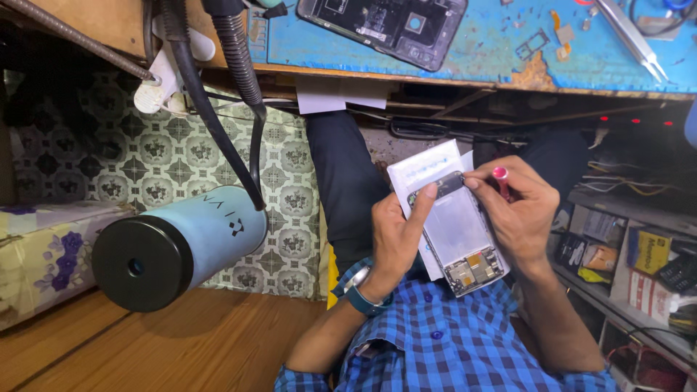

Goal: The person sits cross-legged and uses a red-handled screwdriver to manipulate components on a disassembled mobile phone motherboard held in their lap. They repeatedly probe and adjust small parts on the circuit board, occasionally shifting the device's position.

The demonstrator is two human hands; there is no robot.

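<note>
Left hand (398,236) cradles an opened phone (459,236) over the lap, grip pinching its edge, index tip on the top end. Circuit board exposed at the lower end. White paper sheet (425,168) sits behind the phone. Right hand (519,210) grip pressed on the phone's top corner, also holding a red-tipped tool (500,174). Second opened phone (385,25) and tweezers (632,36) lie on the blue table (479,51).

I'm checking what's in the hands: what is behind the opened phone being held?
Behind the opened phone sits a white paper sheet, showing along its top and left edges. The left hand supports both; what lies further beneath is covered.
</note>
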